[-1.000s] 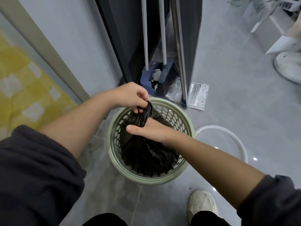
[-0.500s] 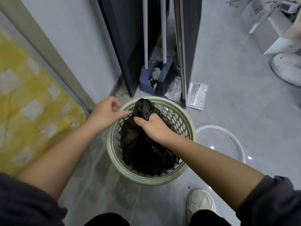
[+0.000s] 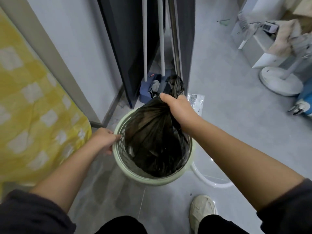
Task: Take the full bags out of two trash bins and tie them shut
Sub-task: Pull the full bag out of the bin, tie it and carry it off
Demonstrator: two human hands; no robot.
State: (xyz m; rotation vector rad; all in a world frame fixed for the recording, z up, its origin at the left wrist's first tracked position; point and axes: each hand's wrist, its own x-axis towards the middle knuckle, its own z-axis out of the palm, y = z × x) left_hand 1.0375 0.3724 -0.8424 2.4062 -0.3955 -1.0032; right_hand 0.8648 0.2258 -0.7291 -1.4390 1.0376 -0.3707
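Observation:
A pale green perforated trash bin [image 3: 152,179] stands on the grey floor in front of me. A full black trash bag [image 3: 152,137] hangs partly out of it, its lower part still inside the bin. My right hand [image 3: 179,107] grips the bag's gathered neck, and the bunched top sticks up past my fist. My left hand [image 3: 105,140] holds the bin's left rim, fingers curled over the edge.
A yellow checked bedspread [image 3: 37,115] lies at the left. Behind the bin a blue dustpan [image 3: 148,90] and white handles lean by a dark panel. A clear ring [image 3: 211,180] lies on the floor right of the bin. A white fan base [image 3: 280,81] stands far right.
My right hand has lifted the bag up and away by its neck. My left hand let go of the bag's top and moved down to take the bin's left rim.

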